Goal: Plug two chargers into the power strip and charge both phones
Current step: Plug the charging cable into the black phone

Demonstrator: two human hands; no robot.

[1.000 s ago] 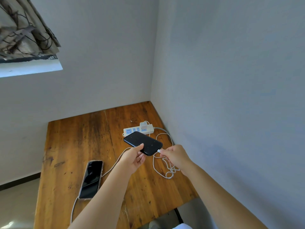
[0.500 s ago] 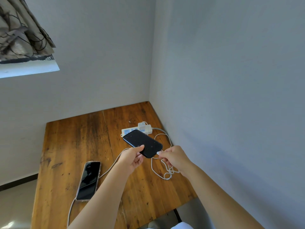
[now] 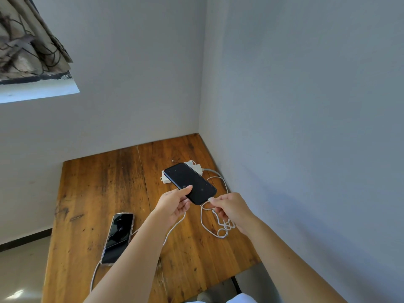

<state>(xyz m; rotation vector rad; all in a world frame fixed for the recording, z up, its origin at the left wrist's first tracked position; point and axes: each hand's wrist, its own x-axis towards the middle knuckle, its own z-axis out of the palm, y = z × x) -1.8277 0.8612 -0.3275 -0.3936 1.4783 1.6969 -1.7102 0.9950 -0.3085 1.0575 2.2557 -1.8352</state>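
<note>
1. The left hand grips a black phone above the wooden bench
2. The right hand pinches a white cable plug at the phone's near end
3. A second phone lies cabled, near left; the power strip sits far right

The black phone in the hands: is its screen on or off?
Off. The black phone, held by the left hand, shows a dark, unlit screen while the right hand holds the white connector at its bottom edge.
</note>
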